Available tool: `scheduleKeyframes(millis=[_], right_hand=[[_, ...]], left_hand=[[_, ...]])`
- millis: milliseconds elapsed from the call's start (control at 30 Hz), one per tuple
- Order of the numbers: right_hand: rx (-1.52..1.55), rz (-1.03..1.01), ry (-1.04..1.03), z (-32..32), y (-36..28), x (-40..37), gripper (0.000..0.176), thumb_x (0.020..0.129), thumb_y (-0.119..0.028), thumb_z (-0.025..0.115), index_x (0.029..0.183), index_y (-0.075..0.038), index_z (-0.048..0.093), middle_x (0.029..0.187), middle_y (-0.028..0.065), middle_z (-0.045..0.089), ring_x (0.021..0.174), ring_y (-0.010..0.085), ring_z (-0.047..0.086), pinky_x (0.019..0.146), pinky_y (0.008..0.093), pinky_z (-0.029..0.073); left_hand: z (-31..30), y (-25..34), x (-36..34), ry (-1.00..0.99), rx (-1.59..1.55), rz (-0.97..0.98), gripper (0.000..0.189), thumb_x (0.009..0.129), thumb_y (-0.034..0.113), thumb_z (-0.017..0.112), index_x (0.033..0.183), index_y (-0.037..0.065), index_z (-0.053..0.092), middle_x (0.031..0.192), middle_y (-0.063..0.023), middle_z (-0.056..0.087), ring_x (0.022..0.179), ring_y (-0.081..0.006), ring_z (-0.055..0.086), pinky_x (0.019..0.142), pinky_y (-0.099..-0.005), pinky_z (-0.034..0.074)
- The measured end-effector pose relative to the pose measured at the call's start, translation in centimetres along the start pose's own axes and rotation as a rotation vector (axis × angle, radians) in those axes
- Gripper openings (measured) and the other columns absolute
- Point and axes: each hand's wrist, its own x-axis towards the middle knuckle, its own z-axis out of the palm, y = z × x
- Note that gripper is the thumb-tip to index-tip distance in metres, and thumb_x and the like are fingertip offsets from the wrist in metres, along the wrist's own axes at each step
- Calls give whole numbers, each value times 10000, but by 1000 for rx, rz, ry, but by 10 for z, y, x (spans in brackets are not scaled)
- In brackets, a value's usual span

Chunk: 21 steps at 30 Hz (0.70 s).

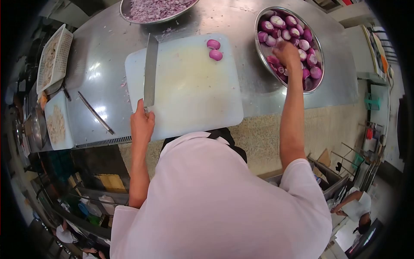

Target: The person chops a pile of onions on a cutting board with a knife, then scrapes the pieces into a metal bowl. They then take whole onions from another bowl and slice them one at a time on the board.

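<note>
My left hand (142, 121) is closed round the handle of a large knife (150, 69). The long blade lies over the left side of a white cutting board (194, 99) and points away from me. Two peeled red onions (215, 55) sit near the board's far right corner. My right hand (287, 52) reaches into a steel bowl (258, 51) filled with several peeled red onions (304, 44). Its fingers are bent down among them. The fingertips are hidden, so whether they grip an onion does not show.
At the far edge stands a bowl of chopped onion (159, 8). To the left are a white basket (64, 47), a steel rod-like tool (95, 113) and a smaller board (67, 134) with pale chopped food. People in white (358, 207) are at the lower edges.
</note>
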Motion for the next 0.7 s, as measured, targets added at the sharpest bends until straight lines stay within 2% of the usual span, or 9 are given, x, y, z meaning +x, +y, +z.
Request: scheduleKeyframes(millis=[67, 167, 300, 367, 400, 467, 533, 633, 700], right_hand=[[-209, 18, -646, 28, 37, 5, 362, 794, -313, 737, 1020, -30, 733, 962, 215, 719, 887, 342, 709, 787, 436, 544], [45, 262, -721, 7, 16, -1, 362, 803, -329, 744, 1021, -40, 739, 905, 220, 718, 863, 309, 715, 787, 406, 546], [468, 246, -317, -22, -8, -2, 315, 799, -177, 744, 1080, -39, 703, 903, 98, 705, 798, 217, 670, 769, 333, 536], [592, -158, -110, -35, -64, -20, 358, 792, -96, 735, 1139, -51, 664, 1008, 92, 693, 873, 205, 672, 772, 322, 537], [593, -146, -159, -35, -99, -36, 404, 784, -50, 730, 1176, -71, 634, 1062, 103, 680, 925, 184, 666, 781, 307, 540], [800, -69, -356, -6, -161, -70, 494, 751, -50, 764, 1217, -80, 602, 1084, 82, 686, 901, 182, 678, 787, 331, 559], [854, -426, -438, 57, -214, -119, 526, 675, 49, 716, 1176, -66, 604, 1121, 117, 659, 1058, 312, 639, 890, 362, 518], [757, -496, -463, 81, -236, -138, 412, 683, 107, 655, 1066, -39, 606, 1124, 147, 652, 1070, 353, 605, 928, 405, 486], [757, -574, -359, 78, -236, -140, 385, 707, 116, 634, 1058, -36, 595, 1085, 151, 655, 1066, 364, 599, 928, 405, 484]], left_hand=[[2, 0, 2, -9, 8, 20, 446, 858, 53, 598, 1281, 8, 466, 609, -207, 582, 574, -404, 592, 570, -464, 451], [-2, 8, 3, -23, 25, 1, 442, 853, 48, 604, 1272, 14, 469, 629, -215, 594, 613, -414, 611, 589, -483, 455], [0, 6, 3, 43, 46, 22, 440, 846, 38, 607, 1264, 17, 471, 647, -221, 602, 646, -428, 612, 607, -499, 456], [-3, 13, 0, 17, 29, 64, 479, 842, 55, 599, 1297, -20, 471, 599, -196, 547, 531, -340, 551, 561, -429, 442], [-5, 19, -1, 15, 30, 47, 416, 841, 26, 602, 1237, 15, 474, 628, -219, 588, 652, -449, 597, 618, -514, 449], [-5, 21, 0, 19, 23, 56, 410, 841, 25, 599, 1232, 10, 478, 618, -217, 582, 641, -447, 595, 614, -509, 450], [-10, 23, -3, 37, 16, 56, 403, 841, 24, 597, 1227, 6, 483, 609, -215, 575, 629, -444, 594, 611, -504, 451], [-17, 31, -8, -62, -36, 9, 395, 840, 14, 590, 1222, -6, 491, 601, -211, 570, 609, -436, 591, 602, -494, 451], [-20, 34, -19, -37, 14, 100, 445, 850, 43, 615, 1276, -5, 495, 536, -159, 514, 482, -308, 526, 526, -399, 416]])
